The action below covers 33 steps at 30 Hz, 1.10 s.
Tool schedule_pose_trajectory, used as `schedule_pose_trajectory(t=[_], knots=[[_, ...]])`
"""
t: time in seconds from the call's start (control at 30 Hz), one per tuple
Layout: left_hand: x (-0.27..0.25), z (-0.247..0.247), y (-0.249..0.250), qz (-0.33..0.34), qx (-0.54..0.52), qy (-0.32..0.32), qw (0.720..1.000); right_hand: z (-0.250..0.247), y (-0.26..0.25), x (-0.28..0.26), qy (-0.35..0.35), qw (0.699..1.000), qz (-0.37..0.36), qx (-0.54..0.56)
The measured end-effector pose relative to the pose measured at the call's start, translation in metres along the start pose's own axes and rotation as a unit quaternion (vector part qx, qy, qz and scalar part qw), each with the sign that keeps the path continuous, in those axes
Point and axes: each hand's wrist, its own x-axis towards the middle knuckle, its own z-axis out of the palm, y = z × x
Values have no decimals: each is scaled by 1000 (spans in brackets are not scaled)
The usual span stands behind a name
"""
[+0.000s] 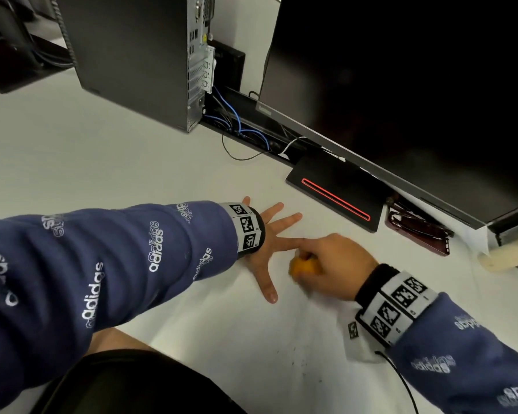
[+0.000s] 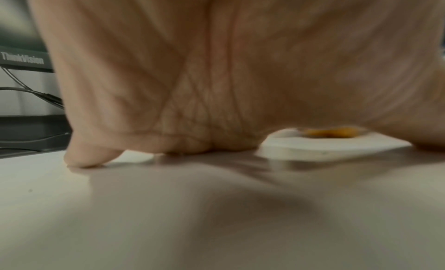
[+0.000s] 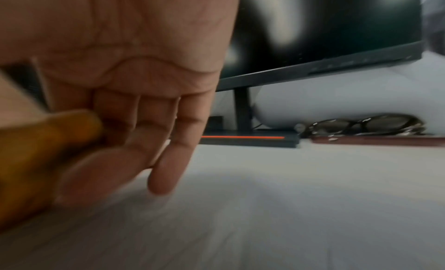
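Orange object (image 1: 300, 268) in right hand (image 1: 335, 264), beside flat left hand (image 1: 263, 246)

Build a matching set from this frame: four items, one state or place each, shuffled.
1 left hand
2 right hand
3 glasses
4 computer tower

A lying on the dark red case
B grips the orange object
C flat on the desk, fingers spread
D upright, left of the monitor

Pairs: 1-C, 2-B, 3-A, 4-D
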Motion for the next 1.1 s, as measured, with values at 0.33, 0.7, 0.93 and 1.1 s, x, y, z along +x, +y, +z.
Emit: schedule_pose_trajectory(t=[0.33, 0.7, 0.93, 1.1], knots=[[1, -1, 1, -8, 4, -5, 1000, -2, 11, 4, 29, 999, 30, -31], [1, 0, 2, -12, 7, -7, 1000, -1, -7, 3, 4, 999, 2, -35], [2, 0, 2, -11, 5, -8, 1000, -12, 11, 10, 37, 996, 71, -42], [0, 1, 1, -5, -1, 3, 1000, 10, -13, -20, -45, 998, -32, 2]])
